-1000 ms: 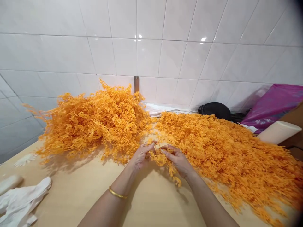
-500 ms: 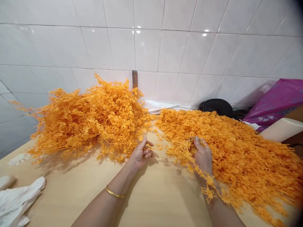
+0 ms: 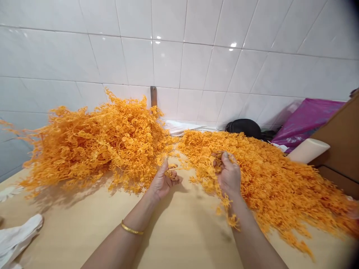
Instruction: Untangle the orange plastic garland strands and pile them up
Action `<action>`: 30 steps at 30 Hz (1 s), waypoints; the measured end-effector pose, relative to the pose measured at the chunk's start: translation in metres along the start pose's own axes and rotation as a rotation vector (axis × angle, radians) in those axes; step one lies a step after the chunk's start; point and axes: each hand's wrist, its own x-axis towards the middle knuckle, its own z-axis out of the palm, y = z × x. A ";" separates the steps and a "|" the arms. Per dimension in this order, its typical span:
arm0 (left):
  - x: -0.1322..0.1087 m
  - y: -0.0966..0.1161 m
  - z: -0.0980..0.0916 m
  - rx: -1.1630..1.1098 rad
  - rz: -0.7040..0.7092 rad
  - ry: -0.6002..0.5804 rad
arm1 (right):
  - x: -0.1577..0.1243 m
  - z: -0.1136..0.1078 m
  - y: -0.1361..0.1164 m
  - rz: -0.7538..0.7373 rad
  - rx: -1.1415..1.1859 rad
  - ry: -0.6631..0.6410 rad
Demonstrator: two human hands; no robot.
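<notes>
A tall, tangled heap of orange plastic sprigs (image 3: 123, 142) with thin stems and star-like tips lies on the left of the table (image 3: 179, 231). On the right spreads a flatter, wider pile of loose orange pieces (image 3: 269, 179). My left hand (image 3: 162, 183), thumb up and fingers curled, is at the near edge of the left heap with a small orange sprig between its fingers. My right hand (image 3: 230, 175) is closed on a strand of orange sprigs (image 3: 221, 194), which dangles down beside the wrist, over the left side of the right pile.
White cloth gloves (image 3: 21, 237) lie at the left edge. Behind the piles are a white sheet (image 3: 182, 127), a black pouch (image 3: 243, 128) and a brown strap (image 3: 153, 96) against the tiled wall. A purple bag (image 3: 305, 119), a cream cylinder (image 3: 308, 150) and a cardboard box (image 3: 340, 138) stand right.
The view has swung slightly to the right. My left hand's fingers have spread a little, and the strand in my right hand now hangs more steeply, off the forearm.
</notes>
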 end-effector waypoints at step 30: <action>-0.029 -0.013 0.001 0.107 -0.061 0.227 | -0.028 -0.196 -0.028 -0.116 -1.765 0.243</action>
